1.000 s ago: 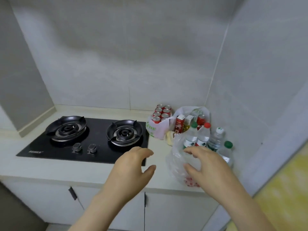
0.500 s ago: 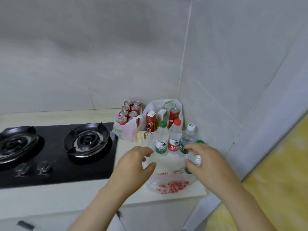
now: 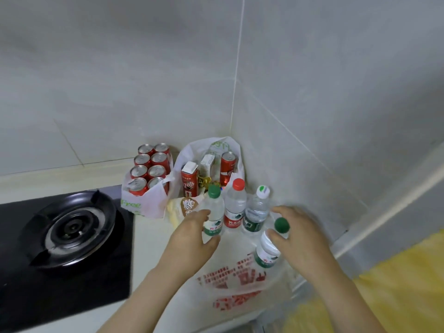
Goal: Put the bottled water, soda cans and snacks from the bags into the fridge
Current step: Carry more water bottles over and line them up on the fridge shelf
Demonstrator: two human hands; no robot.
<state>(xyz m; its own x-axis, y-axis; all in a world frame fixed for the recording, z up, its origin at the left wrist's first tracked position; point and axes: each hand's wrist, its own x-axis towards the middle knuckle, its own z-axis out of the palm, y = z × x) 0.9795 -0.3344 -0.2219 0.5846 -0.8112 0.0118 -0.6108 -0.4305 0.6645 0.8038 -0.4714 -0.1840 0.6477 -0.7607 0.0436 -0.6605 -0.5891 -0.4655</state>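
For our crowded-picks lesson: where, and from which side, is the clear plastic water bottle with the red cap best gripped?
Probably the neck just under the cap of the red-capped clear plastic bottle, from above: it stands upright, flanked closely by the green-capped clear bottle and the white-capped clear bottle, leaving its sides little room.

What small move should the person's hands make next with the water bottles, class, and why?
Probably firm up both grips and lift. The left hand curves round the leftmost bottle, the right hand round the nearest bottle. Both bottles are at the printed plastic bag; whether either hold is already tight cannot be told.
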